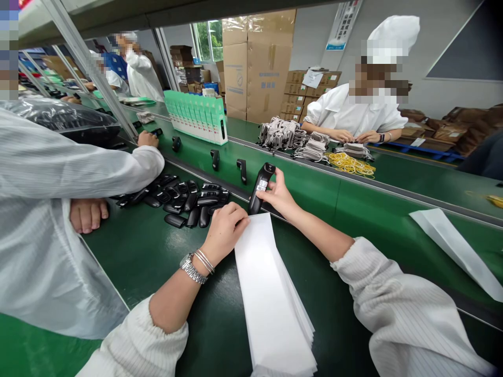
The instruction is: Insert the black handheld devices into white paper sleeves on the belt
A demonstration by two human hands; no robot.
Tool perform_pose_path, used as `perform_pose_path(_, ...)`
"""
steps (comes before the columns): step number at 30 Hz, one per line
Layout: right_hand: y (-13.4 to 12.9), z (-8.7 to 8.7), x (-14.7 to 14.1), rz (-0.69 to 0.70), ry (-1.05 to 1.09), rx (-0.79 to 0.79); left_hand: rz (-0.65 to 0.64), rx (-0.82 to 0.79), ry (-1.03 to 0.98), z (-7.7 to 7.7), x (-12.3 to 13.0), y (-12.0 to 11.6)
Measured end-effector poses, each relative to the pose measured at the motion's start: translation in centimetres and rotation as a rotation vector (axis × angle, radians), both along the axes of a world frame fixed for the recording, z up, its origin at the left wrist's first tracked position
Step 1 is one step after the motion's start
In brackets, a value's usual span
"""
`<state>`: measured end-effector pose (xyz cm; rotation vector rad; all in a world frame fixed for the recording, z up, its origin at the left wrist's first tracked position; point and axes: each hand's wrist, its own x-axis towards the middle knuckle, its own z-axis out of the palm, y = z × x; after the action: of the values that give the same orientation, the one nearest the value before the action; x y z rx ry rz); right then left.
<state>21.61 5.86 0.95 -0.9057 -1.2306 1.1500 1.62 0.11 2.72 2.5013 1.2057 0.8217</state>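
Observation:
My right hand (281,196) grips a black handheld device (260,189) with a white label, thumb on one side and fingers behind. The device is tilted, its lower end just above the top edge of a stack of long white sleeves (271,298). At that edge's left corner, my left hand (226,228) pinches the top sleeve; its fingertips are partly hidden. The sleeves lie fanned on the green table, pointing toward me. Left of my left hand is a pile of black device parts (184,196).
Black devices (241,170) stand spaced along the green conveyor belt (314,201). A white sleeve (456,251) lies on it at right. Across are bundled grey cables (281,133), yellow cables (351,165) and a green rack (196,118). A co-worker's arm (78,162) reaches in at left.

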Motion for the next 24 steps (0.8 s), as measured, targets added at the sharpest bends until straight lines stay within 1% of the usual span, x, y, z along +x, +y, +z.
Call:
perform_pose_path(3, -0.2, -0.5, -0.2, 0.03, -0.1, -0.014, -0.018, 0.012, -0.078, 0.1, 0.0, 0.0)
perform_pose_path(6, -0.5, -0.3, -0.5, 0.05, -0.142, -0.014, -0.021, 0.019, -0.123, 0.2, -0.1, 0.0)
perform_pose_path(8, -0.7, 0.3, -0.6, 0.003, -0.093, 0.019, -0.013, 0.025, -0.127, 0.2, -0.1, 0.0)
perform_pose_path(11, -1.1, 1.8, -0.4, -0.074, 0.009, 0.067, 0.01, 0.043, -0.109, 0.2, -0.2, 0.0)
perform_pose_path(14, -1.3, 2.6, -0.2, -0.047, 0.018, 0.073, 0.01, 0.06, -0.109, 0.1, -0.3, 0.1)
perform_pose_path(16, -1.3, 2.3, -0.2, -0.018, -0.006, 0.096, -0.015, 0.069, -0.134, 0.1, -0.3, 0.1)
perform_pose_path(19, -1.3, 1.2, -0.6, 0.033, -0.055, 0.143, -0.056, 0.077, -0.184, 0.1, -0.2, 0.1)
perform_pose_path(21, -1.4, 0.7, -1.0, 0.07, -0.09, 0.149, -0.073, 0.077, -0.209, 0.2, -0.1, 0.0)
perform_pose_path(24, -1.6, 0.8, -1.2, 0.044, -0.098, 0.151, -0.087, 0.077, -0.231, 0.2, 0.0, 0.0)
